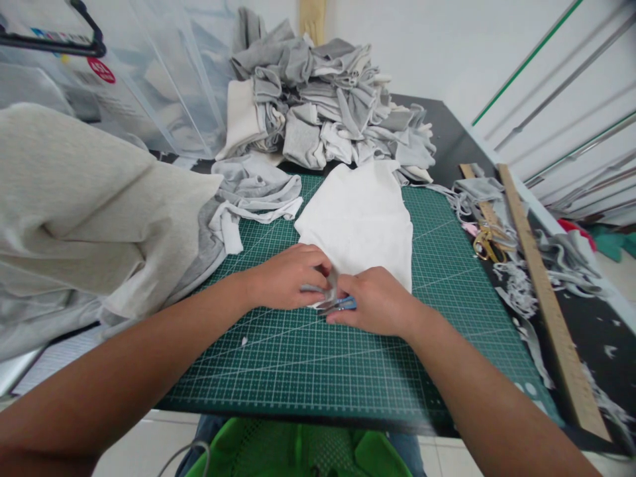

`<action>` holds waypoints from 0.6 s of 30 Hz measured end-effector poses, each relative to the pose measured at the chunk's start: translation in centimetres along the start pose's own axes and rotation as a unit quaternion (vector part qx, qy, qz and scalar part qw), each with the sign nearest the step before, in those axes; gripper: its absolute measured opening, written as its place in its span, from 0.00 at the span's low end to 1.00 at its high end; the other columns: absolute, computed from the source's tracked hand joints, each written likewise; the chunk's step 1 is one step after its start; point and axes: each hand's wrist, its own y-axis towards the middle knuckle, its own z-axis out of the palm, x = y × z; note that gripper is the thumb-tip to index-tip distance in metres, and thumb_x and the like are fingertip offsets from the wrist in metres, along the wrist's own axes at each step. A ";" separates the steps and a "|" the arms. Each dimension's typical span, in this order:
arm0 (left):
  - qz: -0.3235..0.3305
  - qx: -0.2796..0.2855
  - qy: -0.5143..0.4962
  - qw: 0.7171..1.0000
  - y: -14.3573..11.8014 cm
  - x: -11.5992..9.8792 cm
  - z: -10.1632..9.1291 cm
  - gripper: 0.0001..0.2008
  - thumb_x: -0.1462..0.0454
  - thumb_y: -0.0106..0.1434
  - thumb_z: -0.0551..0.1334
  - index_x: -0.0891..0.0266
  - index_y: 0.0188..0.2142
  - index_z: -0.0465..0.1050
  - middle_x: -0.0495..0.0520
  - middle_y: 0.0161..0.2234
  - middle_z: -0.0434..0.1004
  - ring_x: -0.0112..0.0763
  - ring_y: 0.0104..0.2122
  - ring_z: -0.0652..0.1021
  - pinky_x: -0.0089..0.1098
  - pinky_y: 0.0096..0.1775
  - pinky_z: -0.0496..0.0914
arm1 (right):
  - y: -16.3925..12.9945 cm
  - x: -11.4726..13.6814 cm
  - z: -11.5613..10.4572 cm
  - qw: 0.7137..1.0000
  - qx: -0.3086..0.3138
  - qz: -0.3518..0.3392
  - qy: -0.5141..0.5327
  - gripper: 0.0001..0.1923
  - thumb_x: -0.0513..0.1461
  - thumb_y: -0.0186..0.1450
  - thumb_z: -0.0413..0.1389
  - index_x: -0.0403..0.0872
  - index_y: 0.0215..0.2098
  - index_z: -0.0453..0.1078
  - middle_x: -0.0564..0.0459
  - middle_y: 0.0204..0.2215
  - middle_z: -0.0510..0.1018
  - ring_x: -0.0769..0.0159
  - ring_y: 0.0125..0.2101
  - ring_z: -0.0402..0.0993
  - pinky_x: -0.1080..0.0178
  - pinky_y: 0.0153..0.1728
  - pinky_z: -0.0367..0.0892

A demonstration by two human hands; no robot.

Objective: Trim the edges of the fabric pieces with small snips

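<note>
A white piece of fabric (360, 215) lies on the green cutting mat (348, 371) in front of me. My left hand (293, 275) is closed on its near left edge, fingers curled and pinching a fold of the cloth. In my right hand (375, 301) is a small pair of thread snips (340, 305) with blue handles. The blades point left, at the fabric edge beside my left fingertips. Whether the blades touch the cloth is hard to see. A tiny white scrap (244, 341) rests on the mat to the left.
Grey and white folded fabrics (318, 99) are heaped at the back. Beige-grey cloth (99, 205) is piled at left before a clear plastic bin (163, 73). On the right lie a wooden ruler (551, 305), gold-handled scissors (489, 244) and fabric scraps (517, 288). A green basket (298, 447) is below the table edge.
</note>
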 end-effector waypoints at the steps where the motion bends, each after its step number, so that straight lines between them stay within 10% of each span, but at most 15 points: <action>1: -0.001 0.000 -0.001 1.000 0.0 0.0 0.0 0.06 0.61 0.60 0.63 0.56 0.36 0.77 0.53 0.41 0.72 0.35 0.42 0.71 0.39 0.48 0.62 | 0.0 0.1 0.0 1.000 0.001 0.002 -0.003 0.21 0.56 0.57 0.58 0.48 0.35 0.70 0.53 0.24 0.79 0.61 0.26 0.74 0.64 0.26 0.54; 18: 0.004 -0.016 -0.013 1.000 -0.1 0.4 0.3 0.06 0.62 0.59 0.64 0.58 0.36 0.77 0.53 0.41 0.72 0.35 0.42 0.71 0.39 0.49 0.62 | -1.1 -0.6 0.1 0.998 -0.009 0.012 0.060 0.18 0.53 0.57 0.60 0.47 0.31 0.70 0.55 0.23 0.77 0.67 0.25 0.71 0.66 0.26 0.53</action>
